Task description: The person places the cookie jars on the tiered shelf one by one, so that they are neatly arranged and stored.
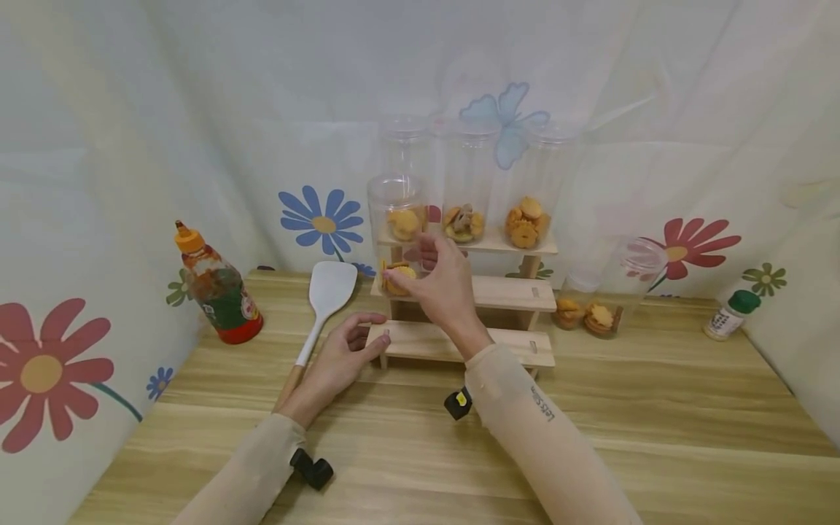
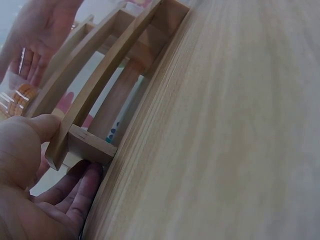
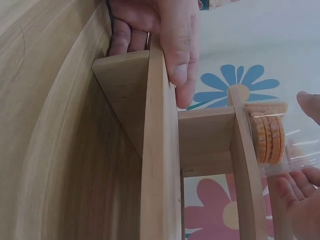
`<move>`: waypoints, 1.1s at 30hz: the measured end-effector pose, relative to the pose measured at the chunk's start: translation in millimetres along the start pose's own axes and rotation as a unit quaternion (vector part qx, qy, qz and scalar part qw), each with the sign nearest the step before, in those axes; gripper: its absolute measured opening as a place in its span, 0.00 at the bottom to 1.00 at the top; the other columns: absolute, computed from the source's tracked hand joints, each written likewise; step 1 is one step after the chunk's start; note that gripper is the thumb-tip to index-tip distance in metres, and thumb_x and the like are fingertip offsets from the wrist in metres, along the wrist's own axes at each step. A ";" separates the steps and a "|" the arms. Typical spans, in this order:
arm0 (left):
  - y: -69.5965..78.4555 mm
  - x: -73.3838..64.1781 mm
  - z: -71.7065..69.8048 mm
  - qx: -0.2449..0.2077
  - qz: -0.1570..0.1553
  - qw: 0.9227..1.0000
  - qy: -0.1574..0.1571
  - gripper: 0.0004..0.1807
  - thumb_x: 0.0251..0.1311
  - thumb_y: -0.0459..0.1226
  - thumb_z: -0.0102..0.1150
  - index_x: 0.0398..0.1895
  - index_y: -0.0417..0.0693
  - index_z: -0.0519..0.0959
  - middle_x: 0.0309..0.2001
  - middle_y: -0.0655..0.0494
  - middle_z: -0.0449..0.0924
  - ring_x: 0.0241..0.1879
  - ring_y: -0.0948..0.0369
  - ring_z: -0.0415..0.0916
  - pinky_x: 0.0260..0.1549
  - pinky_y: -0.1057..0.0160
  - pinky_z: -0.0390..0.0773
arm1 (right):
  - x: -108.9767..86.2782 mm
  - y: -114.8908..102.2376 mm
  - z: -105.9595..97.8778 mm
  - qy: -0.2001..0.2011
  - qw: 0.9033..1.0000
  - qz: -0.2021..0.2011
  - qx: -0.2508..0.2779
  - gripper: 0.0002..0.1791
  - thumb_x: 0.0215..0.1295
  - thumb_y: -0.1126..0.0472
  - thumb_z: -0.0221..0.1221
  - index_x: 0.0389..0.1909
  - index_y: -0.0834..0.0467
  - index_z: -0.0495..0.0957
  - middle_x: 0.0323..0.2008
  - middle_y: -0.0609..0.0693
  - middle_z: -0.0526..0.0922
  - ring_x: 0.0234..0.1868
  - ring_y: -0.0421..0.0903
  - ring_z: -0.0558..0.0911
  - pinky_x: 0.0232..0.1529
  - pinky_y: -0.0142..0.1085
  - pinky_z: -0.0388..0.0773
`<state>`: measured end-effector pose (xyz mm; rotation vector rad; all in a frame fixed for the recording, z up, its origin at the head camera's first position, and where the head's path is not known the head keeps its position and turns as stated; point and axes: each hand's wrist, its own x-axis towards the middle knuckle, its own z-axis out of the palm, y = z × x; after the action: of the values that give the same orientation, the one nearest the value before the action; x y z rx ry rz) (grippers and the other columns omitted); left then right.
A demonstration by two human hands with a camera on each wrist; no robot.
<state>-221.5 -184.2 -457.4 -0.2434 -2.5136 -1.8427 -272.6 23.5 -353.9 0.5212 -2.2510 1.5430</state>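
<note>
A three-step wooden rack [image 1: 512, 292] stands on the table. My left hand [image 1: 341, 359] grips the left end of its lowest step, thumb over the board and fingers [image 2: 82, 197] against the end support. On the middle step, at its left end, is a clear jar with round crackers [image 3: 270, 135] at its bottom. My right hand [image 1: 448, 286] is beside this jar, thumb and fingers spread on either side of it. The top step bears several tall clear jars [image 1: 469, 186] with crackers or biscuits low inside.
A white spatula [image 1: 331, 288] with a wooden handle lies left of the rack. Further left stands a red sauce bottle [image 1: 226, 295]. Two clear jars [image 1: 633, 281] of crackers are right of the rack. A small green-capped bottle [image 1: 730, 317] stands at the far right, near the flowered curtain.
</note>
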 end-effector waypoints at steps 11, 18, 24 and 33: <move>0.6 -0.3 1.4 0.008 0.005 1.000 -0.002 0.23 0.78 0.44 0.71 0.71 0.52 0.80 0.58 0.43 0.89 0.53 0.54 0.87 0.48 0.62 0.82 | -23.0 -8.2 -33.0 -0.003 1.000 0.007 0.015 0.48 0.63 0.51 0.83 0.80 0.61 0.72 0.67 0.55 0.83 0.66 0.55 0.84 0.71 0.51 0.78; -1.7 -0.4 0.1 0.004 -0.002 1.000 0.004 0.22 0.78 0.43 0.71 0.70 0.53 0.80 0.59 0.43 0.88 0.54 0.52 0.86 0.48 0.62 0.82 | -31.6 -16.4 -90.1 0.032 0.999 -0.039 -0.005 0.43 0.64 0.57 0.82 0.78 0.60 0.74 0.69 0.57 0.83 0.67 0.53 0.82 0.72 0.50 0.76; -3.3 0.1 0.1 0.007 -0.002 1.000 0.006 0.23 0.78 0.45 0.71 0.70 0.53 0.80 0.61 0.42 0.87 0.56 0.51 0.86 0.47 0.63 0.82 | -39.0 -18.9 -149.2 0.095 0.992 -0.077 -0.012 0.41 0.64 0.66 0.80 0.77 0.61 0.75 0.67 0.56 0.84 0.67 0.53 0.83 0.71 0.39 0.75; -2.1 -1.0 0.8 0.003 0.000 1.000 0.004 0.23 0.78 0.44 0.71 0.71 0.51 0.79 0.61 0.41 0.87 0.56 0.51 0.86 0.48 0.63 0.83 | -49.6 -7.9 -231.1 0.199 0.978 0.013 -0.056 0.44 0.66 0.63 0.79 0.82 0.50 0.72 0.73 0.50 0.81 0.71 0.45 0.80 0.73 0.35 0.73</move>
<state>-220.7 -184.1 -459.7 -0.2353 -2.5119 -1.8326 -205.8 242.2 -293.8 0.1332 -2.0235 1.3780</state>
